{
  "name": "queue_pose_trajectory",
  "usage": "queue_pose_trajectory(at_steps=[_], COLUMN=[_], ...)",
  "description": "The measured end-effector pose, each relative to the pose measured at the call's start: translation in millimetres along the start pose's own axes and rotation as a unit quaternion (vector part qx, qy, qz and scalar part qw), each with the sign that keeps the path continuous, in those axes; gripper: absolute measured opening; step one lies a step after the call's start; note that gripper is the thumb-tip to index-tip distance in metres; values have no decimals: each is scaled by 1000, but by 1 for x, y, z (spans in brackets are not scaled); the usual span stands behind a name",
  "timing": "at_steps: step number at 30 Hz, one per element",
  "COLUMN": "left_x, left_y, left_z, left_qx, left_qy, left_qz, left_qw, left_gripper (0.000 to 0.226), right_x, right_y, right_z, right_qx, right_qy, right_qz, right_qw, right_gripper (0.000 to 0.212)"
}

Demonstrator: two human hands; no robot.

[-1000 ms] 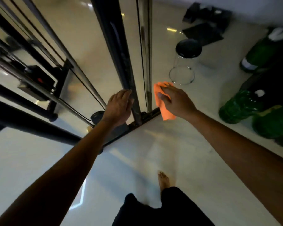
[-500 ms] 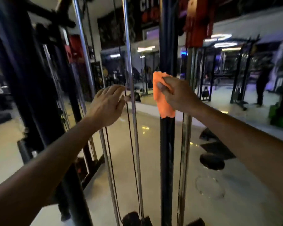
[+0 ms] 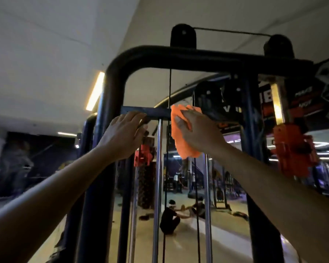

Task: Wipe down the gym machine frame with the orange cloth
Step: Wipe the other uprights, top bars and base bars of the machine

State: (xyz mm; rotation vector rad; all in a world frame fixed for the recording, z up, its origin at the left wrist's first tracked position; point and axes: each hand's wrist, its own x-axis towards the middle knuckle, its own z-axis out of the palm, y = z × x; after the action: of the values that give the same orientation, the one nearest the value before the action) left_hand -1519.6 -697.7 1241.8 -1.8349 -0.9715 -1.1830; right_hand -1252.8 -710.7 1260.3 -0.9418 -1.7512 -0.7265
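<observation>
At the left edge of the machine stands the dark painted steel upright (image 3: 110,114) of the frame, curving over at its top corner into the thick black top bar (image 3: 207,57); just inside that upright the bare left hand (image 3: 124,135) lies flat, fingers nearly straight and spread, its fingertips resting on the left half of the flat dark blue crossbar (image 3: 146,112); it grips nothing, it seems only to brace; below the crossbar a polished chrome guide rod (image 3: 158,177) runs straight down, and beside it a thin black cable (image 3: 169,88) drops from the top bar; further right, the crumpled orange cloth (image 3: 182,137) is pressed against the right end of the crossbar, hanging below it, with the right hand (image 3: 199,130) spread over it, fingers extended and palm holding the cloth to the metal rather than closed round it; the crossbar's long axis runs level, left to right, and the unwiped length lies to the left of the cloth, toward the bracing hand; the right hand is therefore the nearer to the work, and I judge a leftward sweep along the bar would meet the left fingertips unless they lift.
</observation>
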Motion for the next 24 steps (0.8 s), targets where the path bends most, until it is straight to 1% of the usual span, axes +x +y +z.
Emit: queue_pose_trajectory(at_steps=[5, 9, 13, 16, 18, 21, 22, 24], left_x=[36, 50, 70, 72, 68, 64, 64, 64], left_y=[-28, -56, -90, -120, -132, -141, -143, -145], left_z=[8, 16, 20, 26, 31, 38, 40, 43], left_qx=[31, 63, 100, 137, 120, 50, 26, -24], left_qy=[23, 29, 26, 19, 39, 96, 115, 147], left_qz=[-24, -22, -12, 27, 51, 47, 39, 24], left_qw=[999, 997, 995, 990, 991, 993, 992, 989], left_gripper=[52, 61, 62, 70, 67, 57, 56, 55], right_x=[52, 87, 101, 97, 99, 109, 115, 125], right_y=[10, 5, -9, -13, -13, -36, -51, -79], right_z=[33, 69, 118, 143, 153, 168, 173, 187], right_qx=[-3, -9, -87, -138, -152, -155, -154, -157], right_qy=[28, 47, 42, 84, 131, 181, 185, 179], right_qz=[-39, -58, -64, -60, -50, -4, -5, -43], right_qw=[999, 997, 993, 985, 978, 971, 971, 970], right_gripper=[56, 56, 67, 62, 56, 53, 52, 51])
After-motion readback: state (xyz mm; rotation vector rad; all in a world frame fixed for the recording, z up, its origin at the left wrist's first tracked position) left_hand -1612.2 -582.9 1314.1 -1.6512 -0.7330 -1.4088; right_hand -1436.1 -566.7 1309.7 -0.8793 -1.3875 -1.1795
